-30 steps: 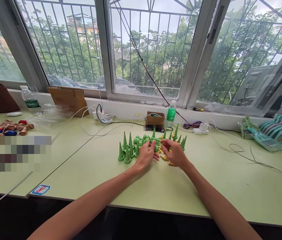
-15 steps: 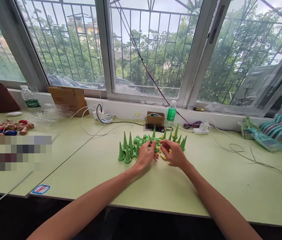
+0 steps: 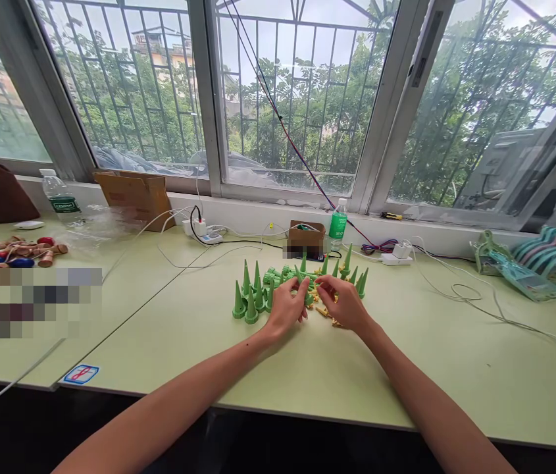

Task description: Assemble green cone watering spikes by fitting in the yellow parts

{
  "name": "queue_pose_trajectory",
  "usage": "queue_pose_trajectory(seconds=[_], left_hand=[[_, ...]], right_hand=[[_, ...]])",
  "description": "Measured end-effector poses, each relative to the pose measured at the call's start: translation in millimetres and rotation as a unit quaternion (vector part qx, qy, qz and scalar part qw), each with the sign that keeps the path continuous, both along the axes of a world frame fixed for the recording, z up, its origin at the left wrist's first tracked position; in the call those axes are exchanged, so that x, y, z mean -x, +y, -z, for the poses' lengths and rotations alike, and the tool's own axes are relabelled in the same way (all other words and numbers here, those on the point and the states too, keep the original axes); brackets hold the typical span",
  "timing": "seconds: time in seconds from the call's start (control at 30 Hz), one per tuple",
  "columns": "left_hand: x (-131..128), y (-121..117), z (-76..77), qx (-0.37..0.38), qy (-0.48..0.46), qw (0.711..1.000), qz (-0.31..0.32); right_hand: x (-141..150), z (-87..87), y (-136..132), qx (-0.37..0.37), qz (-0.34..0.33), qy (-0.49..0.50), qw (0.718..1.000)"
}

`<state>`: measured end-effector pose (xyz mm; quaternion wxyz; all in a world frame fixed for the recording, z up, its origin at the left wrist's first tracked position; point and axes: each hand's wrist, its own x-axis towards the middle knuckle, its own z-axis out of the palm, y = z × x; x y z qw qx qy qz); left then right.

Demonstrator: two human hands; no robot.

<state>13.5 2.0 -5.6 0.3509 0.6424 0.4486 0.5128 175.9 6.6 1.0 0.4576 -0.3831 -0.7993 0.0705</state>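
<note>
My left hand (image 3: 286, 308) is closed around a green plastic spike (image 3: 308, 298), which the thumb and fingers mostly hide. Close beside it, my right hand (image 3: 345, 303) has thumb and forefinger pinched together at the spike's side; whatever sits between those fingertips is too small to make out. Upright green cone-shaped spikes with round bases (image 3: 251, 309) stand to the left of my hands. More spikes (image 3: 362, 283) stand beyond my right hand. Green ribbed pieces (image 3: 272, 274) lie behind my left hand, and small yellow parts (image 3: 324, 312) are scattered under and between both hands.
At the back stand a small cardboard box (image 3: 307, 240), a green-labelled bottle (image 3: 338, 220) and white power adapters (image 3: 195, 228). Cables (image 3: 475, 296) cross the table (image 3: 455, 368). Clear-wrapped green items (image 3: 519, 270) lie right, wooden toys (image 3: 45, 253) left.
Both arms stay nearly in place. The fingers of my left hand have curled in slightly, and more of the green spike shows beside them.
</note>
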Motion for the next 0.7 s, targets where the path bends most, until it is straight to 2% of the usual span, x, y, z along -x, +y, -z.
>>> queue_pose_trajectory(seconds=[0.4, 0.7], left_hand=[[-0.7, -5.1, -7.2, -0.004, 0.027, 1.0, -0.011], [0.1, -4.2, -6.4, -0.051, 0.031, 0.998, -0.028]], right_hand=[[1.2, 2.0, 1.5, 0.015, -0.012, -0.018, 1.0], [1.6, 2.6, 1.2, 0.046, -0.026, -0.005, 0.999]])
